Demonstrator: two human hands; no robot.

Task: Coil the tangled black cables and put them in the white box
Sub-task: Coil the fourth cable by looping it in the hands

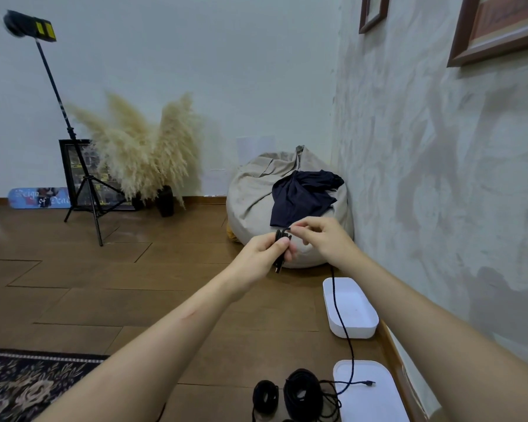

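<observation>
My left hand (264, 249) grips a small bundle of looped black cable (280, 239), its plug end hanging below my fingers. My right hand (322, 236) pinches the same cable just right of the bundle. The loose length of this cable (342, 324) drops from under my right wrist, crosses the open white box (352, 327) on the floor and ends on the white lid (369, 394). Two coiled black cables (302, 391) lie on the floor at the bottom edge, left of the lid.
A beige beanbag (253, 196) with a dark cloth stands in the corner behind my hands. The textured wall runs along the right. A light stand (86, 190), pampas grass in dark vases and a framed picture stand at the back left. A patterned rug (28, 388) covers the bottom left.
</observation>
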